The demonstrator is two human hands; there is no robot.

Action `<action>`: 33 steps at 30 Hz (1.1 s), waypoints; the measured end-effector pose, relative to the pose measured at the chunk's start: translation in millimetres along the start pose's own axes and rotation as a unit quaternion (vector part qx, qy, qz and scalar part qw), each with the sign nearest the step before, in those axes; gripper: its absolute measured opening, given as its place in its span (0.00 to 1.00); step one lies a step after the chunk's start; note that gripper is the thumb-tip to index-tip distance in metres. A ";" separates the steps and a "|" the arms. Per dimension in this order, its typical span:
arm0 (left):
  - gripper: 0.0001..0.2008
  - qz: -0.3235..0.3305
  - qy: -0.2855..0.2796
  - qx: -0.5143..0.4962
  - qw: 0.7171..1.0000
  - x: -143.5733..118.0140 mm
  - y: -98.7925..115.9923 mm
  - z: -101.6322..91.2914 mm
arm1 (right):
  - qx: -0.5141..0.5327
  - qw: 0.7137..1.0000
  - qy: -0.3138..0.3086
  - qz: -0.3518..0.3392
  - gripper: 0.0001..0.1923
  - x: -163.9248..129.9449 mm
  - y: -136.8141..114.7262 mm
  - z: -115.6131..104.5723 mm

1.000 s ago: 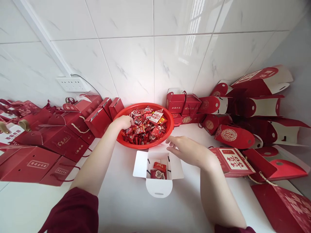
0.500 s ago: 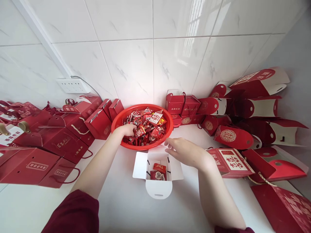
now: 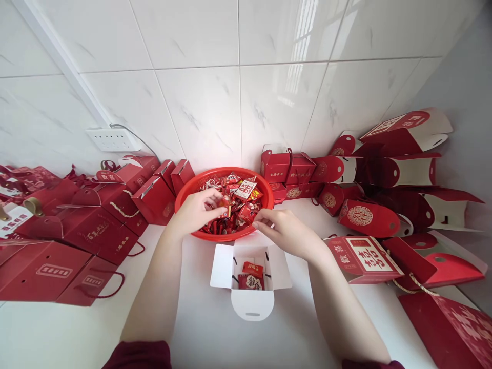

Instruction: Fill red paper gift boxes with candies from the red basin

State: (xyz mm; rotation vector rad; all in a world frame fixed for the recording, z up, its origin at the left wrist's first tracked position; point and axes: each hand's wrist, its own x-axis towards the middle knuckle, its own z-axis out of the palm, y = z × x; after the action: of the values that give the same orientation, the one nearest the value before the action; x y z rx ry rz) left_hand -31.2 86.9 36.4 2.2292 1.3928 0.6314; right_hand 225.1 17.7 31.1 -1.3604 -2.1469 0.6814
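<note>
A round red basket full of small red-wrapped candies stands against the tiled wall. My left hand is over its near left part, fingers pinched on a red candy. My right hand hovers at the basket's near right rim, fingers apart, thumb and forefinger close to the candies; whether it holds one I cannot tell. In front of the basket lies an open white box with its flaps spread and two red packets inside.
Closed red gift boxes with rope handles crowd the left side. Open and folded red boxes pile up on the right and in the back corner. One red box lies by my right wrist. A wall socket sits upper left.
My left hand has moved right across the basket and lifted a candy in its fingers. My right hand has shifted forward from the box flap to the basket's rim.
</note>
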 end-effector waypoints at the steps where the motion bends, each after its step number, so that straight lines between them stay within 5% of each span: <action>1: 0.14 0.026 0.013 -0.006 1.000 -10.1 14.8 -0.2 | 0.029 0.999 0.014 -0.007 0.14 0.9 -1.9 -0.9; 5: 0.12 0.086 -0.003 0.004 0.996 -36.9 53.8 1.5 | 0.169 0.985 0.015 -0.029 0.18 3.0 -6.9 -2.9; 11: 0.16 0.130 -0.028 -0.040 0.990 -35.8 50.0 7.2 | 0.264 0.963 -0.034 -0.030 0.14 10.3 -0.4 7.0; 24: 0.10 0.023 0.018 -0.192 0.981 -30.5 47.0 24.8 | 0.473 0.879 -0.043 0.037 0.14 19.1 -3.0 29.0; 33: 0.21 -0.052 -0.025 -0.281 0.958 -27.6 43.2 27.8 | 0.479 0.869 -0.081 0.092 0.16 23.8 4.7 26.7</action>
State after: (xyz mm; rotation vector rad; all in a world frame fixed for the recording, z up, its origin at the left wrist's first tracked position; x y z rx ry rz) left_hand 5.0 41.1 35.1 1.6982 1.1196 0.8089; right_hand 202.0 37.4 11.5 -0.9376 -1.3852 1.6909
